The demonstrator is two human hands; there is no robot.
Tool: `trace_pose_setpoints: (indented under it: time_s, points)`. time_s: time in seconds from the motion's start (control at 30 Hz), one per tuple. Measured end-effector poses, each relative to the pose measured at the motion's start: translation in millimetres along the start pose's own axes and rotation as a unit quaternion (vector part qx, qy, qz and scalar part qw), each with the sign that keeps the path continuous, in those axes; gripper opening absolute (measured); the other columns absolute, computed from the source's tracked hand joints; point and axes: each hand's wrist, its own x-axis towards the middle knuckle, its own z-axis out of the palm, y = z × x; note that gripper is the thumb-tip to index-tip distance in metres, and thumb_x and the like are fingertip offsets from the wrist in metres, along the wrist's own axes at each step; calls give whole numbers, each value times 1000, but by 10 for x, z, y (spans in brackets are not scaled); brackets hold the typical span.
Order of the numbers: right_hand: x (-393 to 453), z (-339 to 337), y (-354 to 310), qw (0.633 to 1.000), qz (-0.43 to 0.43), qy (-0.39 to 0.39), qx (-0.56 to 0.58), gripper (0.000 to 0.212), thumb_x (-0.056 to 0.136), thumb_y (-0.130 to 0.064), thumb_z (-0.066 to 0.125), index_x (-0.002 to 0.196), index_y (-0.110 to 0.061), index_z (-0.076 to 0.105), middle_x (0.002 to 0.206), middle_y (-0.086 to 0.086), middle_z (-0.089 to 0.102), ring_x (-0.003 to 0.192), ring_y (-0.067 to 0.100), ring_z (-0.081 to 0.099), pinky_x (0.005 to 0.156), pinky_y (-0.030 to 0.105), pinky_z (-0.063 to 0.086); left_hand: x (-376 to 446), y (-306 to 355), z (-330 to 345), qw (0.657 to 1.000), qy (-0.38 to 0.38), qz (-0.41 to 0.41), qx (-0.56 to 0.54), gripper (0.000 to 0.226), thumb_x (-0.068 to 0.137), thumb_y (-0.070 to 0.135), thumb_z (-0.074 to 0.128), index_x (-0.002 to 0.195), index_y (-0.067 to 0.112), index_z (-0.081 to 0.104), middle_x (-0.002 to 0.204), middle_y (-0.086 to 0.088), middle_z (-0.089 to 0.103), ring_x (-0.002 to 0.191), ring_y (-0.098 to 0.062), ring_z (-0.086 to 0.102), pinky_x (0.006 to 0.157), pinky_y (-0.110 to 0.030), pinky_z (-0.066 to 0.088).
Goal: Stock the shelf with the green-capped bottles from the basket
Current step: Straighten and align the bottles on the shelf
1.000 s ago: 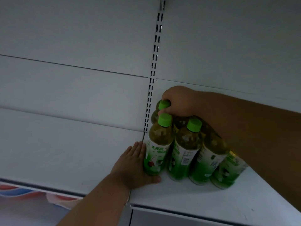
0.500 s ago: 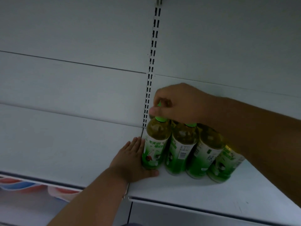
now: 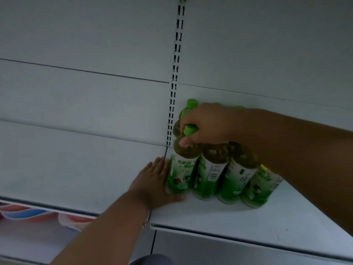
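Note:
Several green-capped tea bottles stand packed together on the white shelf [image 3: 219, 217], against the slotted upright. My right hand [image 3: 206, 125] reaches over them from the right and pinches the cap and neck of the front-left bottle [image 3: 181, 169]. My left hand [image 3: 154, 184] lies flat on the shelf, fingers together, palm pressed against the left side of that same bottle's base. More bottles stand behind; one back cap [image 3: 191, 103] shows above my right hand. My right forearm hides the tops of the bottles on the right. The basket is out of view.
A slotted metal upright [image 3: 174, 83] runs down the back panel just left of the bottles. The adjoining shelf section [image 3: 66, 169] lies to the left. Below it at the lower left are red, white and blue packages [image 3: 28, 213].
My right hand came forward from a back-row cap onto the front-left bottle's cap. My left hand has stayed against that bottle's base.

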Motion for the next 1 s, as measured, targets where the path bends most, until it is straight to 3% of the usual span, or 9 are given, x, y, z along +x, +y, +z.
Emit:
trace_pose_setpoints:
  time_s: [0.47, 0.57, 0.67, 0.73, 0.87, 1.0]
  points:
    - [25, 48, -10, 1000, -6, 19, 1, 31, 87, -57, 63, 90, -27, 55, 79, -15, 46, 70, -2, 41, 56, 22, 28, 15, -17, 29, 1000, 8, 3, -7, 127, 64, 100, 18, 157, 21, -17, 165, -1, -18, 149, -13, -20, 121, -32, -9]
    - [-12, 48, -13, 1000, 18, 6, 9, 40, 88, -64, 54, 94, -24, 58, 81, -12, 50, 73, 1, 46, 57, 23, 31, 13, -25, 39, 1000, 14, 4, -10, 128, 62, 102, 15, 157, 22, -16, 165, -1, -18, 149, -14, -19, 122, -32, -8]
    - [-22, 36, 68, 987, 56, 103, 114, 49, 96, -62, 38, 105, -20, 62, 88, -3, 60, 80, 10, 57, 66, 28, 40, 19, -28, 39, 1000, 16, 5, -8, 130, 59, 102, 11, 157, 21, -16, 165, -2, -18, 149, -14, -20, 121, -32, -9]
    - [49, 7, 159, 977, 67, 171, 104, 41, 101, -52, 42, 114, -18, 60, 92, 0, 63, 83, 17, 59, 68, 30, 41, 21, -27, 40, 1000, 18, 4, -9, 132, 57, 103, 10, 157, 21, -15, 165, -2, -17, 149, -13, -19, 122, -32, -8]
    - [229, 38, 230, 992, 72, 99, 23, 39, 95, -48, 57, 120, -17, 59, 108, 4, 61, 97, 20, 53, 75, 28, 36, 19, -37, 58, 1000, 21, 4, -11, 132, 57, 104, 8, 158, 22, -14, 165, -1, -16, 150, -14, -19, 122, -33, -7]
    - [336, 77, 272, 994, 60, 94, 6, 37, 92, -42, 66, 118, -16, 61, 109, 3, 59, 103, 21, 53, 77, 27, 33, 25, -35, 60, 1000, 20, 4, -13, 129, 61, 103, 15, 157, 22, -15, 165, -1, -17, 149, -13, -19, 121, -32, -8]
